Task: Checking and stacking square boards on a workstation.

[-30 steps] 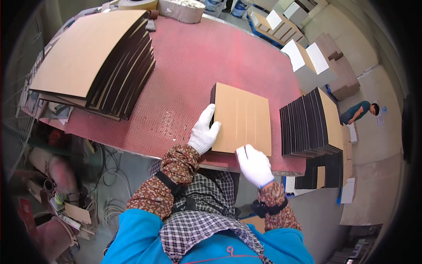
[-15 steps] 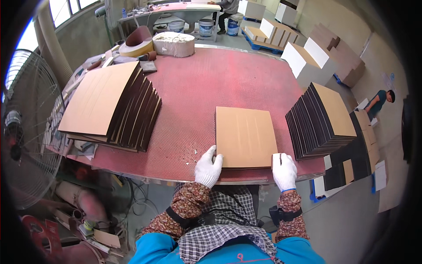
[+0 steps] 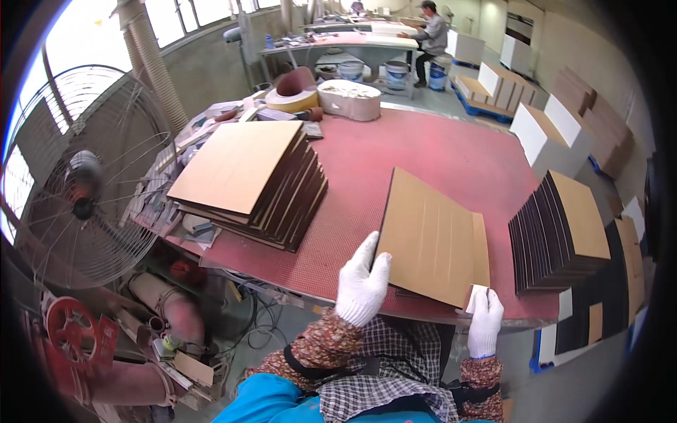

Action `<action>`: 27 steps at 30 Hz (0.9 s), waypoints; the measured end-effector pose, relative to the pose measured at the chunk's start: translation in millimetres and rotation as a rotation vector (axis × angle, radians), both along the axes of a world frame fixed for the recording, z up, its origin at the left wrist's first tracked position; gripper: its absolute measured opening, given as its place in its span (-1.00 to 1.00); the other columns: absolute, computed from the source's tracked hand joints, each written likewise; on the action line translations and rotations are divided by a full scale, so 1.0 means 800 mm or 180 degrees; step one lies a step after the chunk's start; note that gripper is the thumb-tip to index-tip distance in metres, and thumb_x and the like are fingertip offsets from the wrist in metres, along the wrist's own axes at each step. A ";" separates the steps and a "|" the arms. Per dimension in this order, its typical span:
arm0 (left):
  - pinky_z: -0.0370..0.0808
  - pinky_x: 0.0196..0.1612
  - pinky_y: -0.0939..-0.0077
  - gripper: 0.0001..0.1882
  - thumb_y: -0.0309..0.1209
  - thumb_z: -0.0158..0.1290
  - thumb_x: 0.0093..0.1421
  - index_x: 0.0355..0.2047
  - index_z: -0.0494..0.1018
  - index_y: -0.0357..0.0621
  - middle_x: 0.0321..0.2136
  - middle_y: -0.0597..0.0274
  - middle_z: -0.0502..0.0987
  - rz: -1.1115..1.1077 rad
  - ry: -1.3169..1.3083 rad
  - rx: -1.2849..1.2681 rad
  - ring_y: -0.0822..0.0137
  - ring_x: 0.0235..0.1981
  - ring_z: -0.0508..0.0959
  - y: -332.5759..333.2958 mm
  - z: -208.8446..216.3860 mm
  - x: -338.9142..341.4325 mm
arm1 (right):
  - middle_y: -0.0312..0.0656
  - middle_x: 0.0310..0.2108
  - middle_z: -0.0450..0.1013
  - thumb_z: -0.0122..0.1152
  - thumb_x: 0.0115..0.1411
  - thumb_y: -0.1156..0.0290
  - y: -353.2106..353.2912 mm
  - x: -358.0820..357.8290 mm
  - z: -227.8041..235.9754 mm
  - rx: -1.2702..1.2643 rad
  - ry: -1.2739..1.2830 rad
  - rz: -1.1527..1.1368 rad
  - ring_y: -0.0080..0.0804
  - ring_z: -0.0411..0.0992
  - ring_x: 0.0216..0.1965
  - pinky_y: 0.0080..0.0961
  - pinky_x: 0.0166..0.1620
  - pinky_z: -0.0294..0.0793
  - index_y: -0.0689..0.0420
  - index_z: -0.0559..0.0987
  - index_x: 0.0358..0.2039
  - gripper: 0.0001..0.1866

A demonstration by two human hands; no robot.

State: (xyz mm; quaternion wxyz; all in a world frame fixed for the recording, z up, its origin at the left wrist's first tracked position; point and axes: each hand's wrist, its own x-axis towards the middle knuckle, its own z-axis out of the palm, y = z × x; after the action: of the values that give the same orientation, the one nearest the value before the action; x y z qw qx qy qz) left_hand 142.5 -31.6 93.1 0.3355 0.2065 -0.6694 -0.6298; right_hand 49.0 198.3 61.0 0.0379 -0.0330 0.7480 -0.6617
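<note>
Seen from above: a thin tan board (image 3: 434,240) with a dark edge, tilted up off the near edge of a red worktop (image 3: 437,148). Left hand (image 3: 361,282), in a white glove, closed on the board's near left corner, thumb on top. Right hand (image 3: 484,321), also gloved, pinching the near right corner. Probably stiff and fairly light, judging by how flat it stays while held at two corners only; faint grooves across the face hint at lines where it may bend or snap. Smooth face, likely slippery under cotton gloves, so best gripped at opposite edges or corners, not by the flat. To the left on the worktop, a fanned stack (image 3: 247,180) of like boards; to the right, a second stack (image 3: 560,233), just beside the held board. Large fan (image 3: 84,176) at far left.
</note>
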 end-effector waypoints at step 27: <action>0.49 0.00 0.39 -0.59 -0.21 0.00 0.45 -0.11 0.59 -0.40 -0.18 0.07 0.65 0.2607 -0.0125 -0.1541 0.29 -0.15 0.60 -0.429 0.059 0.182 | 0.21 0.00 0.51 0.16 0.39 0.27 -0.348 0.106 0.135 -0.0935 0.1995 0.2444 0.16 0.48 0.05 -0.11 0.12 0.49 0.31 0.58 -0.04 -0.66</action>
State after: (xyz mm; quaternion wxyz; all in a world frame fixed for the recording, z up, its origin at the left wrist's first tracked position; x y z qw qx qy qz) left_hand 288.5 -375.0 140.2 0.5820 0.3811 -0.6666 -0.2676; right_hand 134.1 -80.2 169.2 0.0471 -0.5068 0.5567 -0.6565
